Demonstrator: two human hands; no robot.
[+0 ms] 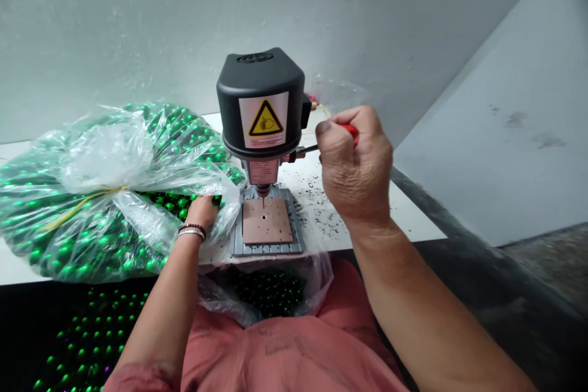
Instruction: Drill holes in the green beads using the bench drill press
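Observation:
A small black bench drill [261,101] with a yellow warning label stands in the middle of the view. Its thin bit [263,192] points down at a brown pad [267,221] with a small hole, set on a grey ribbed base [269,248]. My right hand [353,165] grips a red knob [350,131] on a dark lever running from the drill head. My left hand [201,211], with bracelets at its wrist, rests among green beads at the edge of a large clear plastic bag [110,196]. Whether its fingers hold a bead is hidden.
Dark specks of debris [312,193] lie on the white table [413,217] to the right of the drill. Another plastic bag of dark beads [269,294] sits against my lap. Strings of green beads [92,337] lie on a black surface below the table edge. Grey walls stand behind.

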